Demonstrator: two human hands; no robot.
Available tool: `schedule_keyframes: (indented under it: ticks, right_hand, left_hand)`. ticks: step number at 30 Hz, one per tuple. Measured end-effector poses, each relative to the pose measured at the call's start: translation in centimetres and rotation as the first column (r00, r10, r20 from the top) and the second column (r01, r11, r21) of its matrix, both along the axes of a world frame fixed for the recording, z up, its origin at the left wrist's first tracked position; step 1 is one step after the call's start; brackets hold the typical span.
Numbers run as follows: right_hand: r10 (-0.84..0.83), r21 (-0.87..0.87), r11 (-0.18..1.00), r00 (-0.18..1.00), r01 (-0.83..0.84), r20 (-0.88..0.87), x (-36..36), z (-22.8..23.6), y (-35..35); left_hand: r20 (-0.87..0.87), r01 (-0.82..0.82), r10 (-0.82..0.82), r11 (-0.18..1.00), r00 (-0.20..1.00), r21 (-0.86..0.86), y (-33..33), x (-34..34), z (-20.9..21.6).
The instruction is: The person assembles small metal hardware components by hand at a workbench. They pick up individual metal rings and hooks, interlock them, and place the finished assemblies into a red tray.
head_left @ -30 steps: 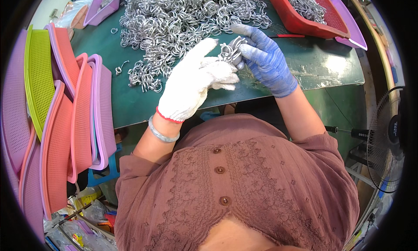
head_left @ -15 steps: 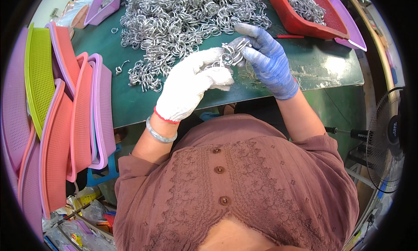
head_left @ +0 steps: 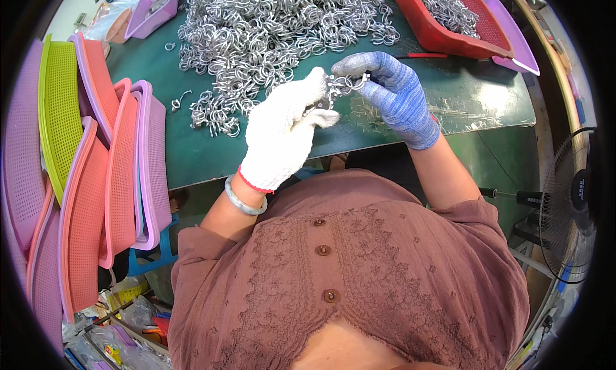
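Observation:
Silver metal rings [head_left: 346,83] with small lugs, perhaps clamps, hang in a short cluster between my hands, over the near part of the green table. My left hand [head_left: 282,129], in a white knit glove, is closed on the left end of this cluster, with thumb and fingers around it. My right hand [head_left: 399,104], in a blue glove, pinches a ring at the right end between thumb and forefinger. Behind my hands spreads a large heap of the same rings [head_left: 269,24]. Its loose near edge reaches close to my left hand.
Perforated plastic baskets [head_left: 119,177] in pink, purple and green stand stacked at the left. A red basket [head_left: 443,40] of metal parts sits at the far right, beside a red-handled tool [head_left: 427,55]. A black fan [head_left: 571,203] stands at the right.
My left hand has turned more upright and shifted slightly right. My right hand has lowered its fingers and curled them in, and the rings now stretch out between both hands.

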State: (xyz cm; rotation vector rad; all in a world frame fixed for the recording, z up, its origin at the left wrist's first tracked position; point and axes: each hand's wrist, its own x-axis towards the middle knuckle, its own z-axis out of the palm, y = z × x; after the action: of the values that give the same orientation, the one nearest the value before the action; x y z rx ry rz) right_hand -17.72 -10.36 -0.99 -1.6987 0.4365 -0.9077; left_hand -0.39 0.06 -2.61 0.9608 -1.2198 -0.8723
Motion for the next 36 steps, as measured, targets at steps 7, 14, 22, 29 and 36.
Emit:
schedule_keyframes:
  ticks: [7, 14, 22, 29, 36]
  right_hand:
    - [0.03, -0.034, 0.999, 1.0, -0.03, 0.004, -0.1, -0.2, 0.0]
    - [0.026, 0.006, 1.0, 0.995, -0.027, 0.093, 0.2, -0.7, 0.2]
    - [0.043, 0.07, 0.996, 0.991, -0.052, 0.123, 0.1, -0.8, 0.0]
    - [0.117, 0.165, 0.977, 0.989, -0.132, 0.096, 0.3, -1.2, 0.4]
    - [0.117, 0.147, 0.981, 0.992, -0.124, 0.057, 0.7, -1.2, 0.8]
  left_hand:
    - [0.189, -0.024, 0.045, 0.994, 0.981, -0.11, -0.1, 0.6, -0.4]
    - [0.216, -0.038, 0.065, 0.991, 0.974, -0.127, -0.1, 0.5, -0.5]
    - [0.295, -0.068, 0.105, 0.988, 0.95, -0.135, -0.1, 0.4, -0.2]
    - [0.323, -0.059, 0.087, 0.994, 0.942, -0.096, 0.2, 0.2, -0.1]
    - [0.475, -0.105, 0.209, 0.966, 0.855, -0.237, -0.2, 0.5, -0.2]
